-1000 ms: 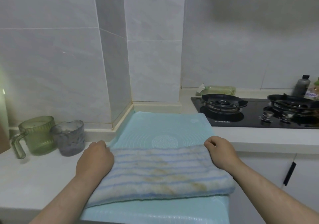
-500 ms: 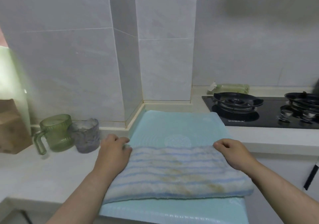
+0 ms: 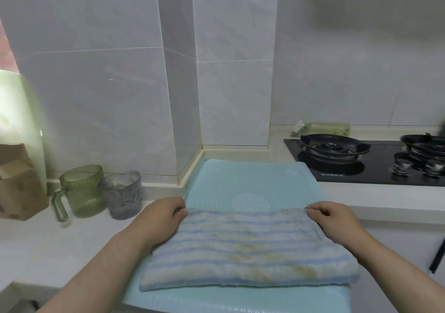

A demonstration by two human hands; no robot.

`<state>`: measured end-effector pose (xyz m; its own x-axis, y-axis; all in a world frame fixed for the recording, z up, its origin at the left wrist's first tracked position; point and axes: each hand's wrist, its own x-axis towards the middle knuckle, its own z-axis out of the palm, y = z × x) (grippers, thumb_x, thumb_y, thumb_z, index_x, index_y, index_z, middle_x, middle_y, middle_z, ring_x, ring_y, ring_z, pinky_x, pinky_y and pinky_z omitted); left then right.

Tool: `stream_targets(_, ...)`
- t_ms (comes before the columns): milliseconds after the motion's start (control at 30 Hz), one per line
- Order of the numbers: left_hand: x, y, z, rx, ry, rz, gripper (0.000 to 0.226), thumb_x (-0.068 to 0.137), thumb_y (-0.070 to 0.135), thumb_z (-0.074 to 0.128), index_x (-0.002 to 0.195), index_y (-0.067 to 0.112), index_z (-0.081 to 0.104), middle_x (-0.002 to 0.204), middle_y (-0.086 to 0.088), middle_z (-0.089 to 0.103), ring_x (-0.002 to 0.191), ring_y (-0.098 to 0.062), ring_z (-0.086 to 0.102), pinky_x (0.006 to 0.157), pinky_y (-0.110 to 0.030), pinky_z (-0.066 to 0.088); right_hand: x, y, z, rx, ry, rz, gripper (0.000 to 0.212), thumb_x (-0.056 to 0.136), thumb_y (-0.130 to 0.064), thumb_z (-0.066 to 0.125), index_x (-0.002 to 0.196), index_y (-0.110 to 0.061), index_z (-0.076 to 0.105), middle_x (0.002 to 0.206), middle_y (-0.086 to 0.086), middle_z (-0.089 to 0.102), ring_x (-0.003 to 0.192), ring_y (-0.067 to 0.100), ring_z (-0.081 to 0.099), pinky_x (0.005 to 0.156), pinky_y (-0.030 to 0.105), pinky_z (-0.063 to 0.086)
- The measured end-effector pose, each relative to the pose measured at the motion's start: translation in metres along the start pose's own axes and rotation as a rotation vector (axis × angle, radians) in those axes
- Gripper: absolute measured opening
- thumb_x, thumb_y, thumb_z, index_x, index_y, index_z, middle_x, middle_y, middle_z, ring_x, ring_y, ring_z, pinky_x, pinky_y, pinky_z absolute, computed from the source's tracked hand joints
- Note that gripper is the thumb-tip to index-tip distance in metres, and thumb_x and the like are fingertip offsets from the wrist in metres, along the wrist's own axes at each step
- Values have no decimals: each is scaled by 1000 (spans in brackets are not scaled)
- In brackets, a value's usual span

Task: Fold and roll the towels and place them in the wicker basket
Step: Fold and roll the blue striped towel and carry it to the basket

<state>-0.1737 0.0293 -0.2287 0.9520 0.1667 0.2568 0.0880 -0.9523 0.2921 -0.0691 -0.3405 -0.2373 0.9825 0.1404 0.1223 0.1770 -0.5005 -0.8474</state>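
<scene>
A folded towel (image 3: 248, 247), white with blue stripes and yellowish stains, lies flat on a light blue mat (image 3: 250, 180) on the counter. My left hand (image 3: 161, 218) grips the towel's far left corner with curled fingers. My right hand (image 3: 334, 218) pinches the far right corner the same way. No wicker basket shows in this view.
A green glass mug (image 3: 80, 189) and a grey cup (image 3: 124, 193) stand left of the mat by the tiled wall. A cardboard box (image 3: 16, 185) sits at the far left. A black gas hob (image 3: 361, 160) lies at the right, a bottle (image 3: 322, 129) lying behind it.
The view has swung left, bringing the cardboard box into sight. Both hands keep holding the towel's far corners; the towel lies much as before.
</scene>
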Motion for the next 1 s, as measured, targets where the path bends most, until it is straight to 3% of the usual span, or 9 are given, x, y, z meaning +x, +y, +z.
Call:
stream_targets(133,1,1,6,-131,26,-75,23,99,29,47,81,22,59,82,7,63,81,-12,57,66,-24,42,8,2,3,-13,12,90,23,93,-16,61,84,2,72,79,19,69,61,18,53,54,25,40)
stream_targets(200,3,1,10,-89,-14,-67,22,99,28,47,84,22,62,88,5,64,85,-14,58,70,-25,43,7,1,3,-3,8,130,20,91,-19,65,89,0,72,71,14,65,56,13,49,50,21,37)
stream_targets(267,4,0,8,-96,-36,-95,18,99,31,49,99,25,66,102,3,63,95,-15,59,79,-27,44,1,-3,1,32,32,168,20,90,-25,66,103,-11,66,82,3,63,63,8,53,52,22,39)
stream_targets(367,-9,12,-7,-137,34,-84,36,99,37,47,131,22,57,136,1,53,125,-18,49,105,-32,36,-19,-5,-7,206,33,183,25,90,-26,64,113,-20,55,76,6,64,62,16,55,60,27,44)
stream_targets(433,-29,42,-15,-157,50,19,42,100,40,43,139,25,50,148,10,43,139,-11,36,114,-28,25,-37,-2,-12,272,53,166,24,91,-27,62,113,-19,56,88,11,69,75,21,63,74,34,50)
stream_targets(500,-49,84,-11,-154,-40,142,46,102,44,38,145,30,41,154,18,29,146,-3,19,118,-23,13,-60,5,-16,367,103,161,17,93,-25,59,105,-13,61,100,14,68,90,24,66,86,40,50)
stream_targets(667,-46,177,24,-131,-247,289,52,103,42,33,152,27,27,163,8,14,150,-9,6,121,-29,7,-117,20,-14,681,60,265,22,98,-21,52,94,-4,66,87,9,73,82,25,68,72,36,52)
stream_targets(800,-29,219,52,-83,-344,390,44,103,39,29,141,22,42,154,0,35,145,-24,24,117,-41,19,-134,23,-17,649,-28,234,16,93,-20,63,92,-6,70,79,7,64,66,15,55,62,28,48)
stream_targets(1000,-33,224,66,80,-328,394,52,105,40,22,154,25,22,163,1,15,149,-15,11,120,-36,6,-129,10,-30,567,-185,328,24,96,-30,58,82,-12,66,68,5,56,50,15,46,53,26,46)
